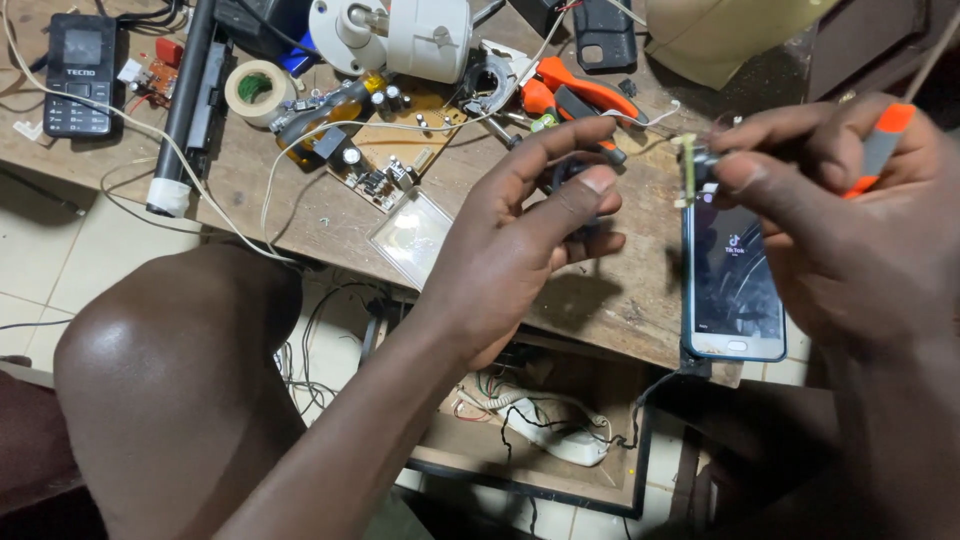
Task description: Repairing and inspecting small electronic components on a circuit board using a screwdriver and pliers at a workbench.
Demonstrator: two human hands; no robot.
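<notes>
Small dark part [570, 178] pinched in left hand [530, 240], orange-handled tool [880, 145] in right hand [850, 220]

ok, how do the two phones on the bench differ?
The keypad phone is small and black with buttons and a dark screen; the smartphone is bigger, all touchscreen, lit, in a pale blue case. The first lies far left, away from the hands; the second lies under the right hand. Both lie face up.

Bare hands and forearms, no sleeves showing

The person is wearing nothing on the left hand [530, 235] or right hand [850, 230]: no rings, gloves or watch are showing, and one bare knee is showing too.
</notes>
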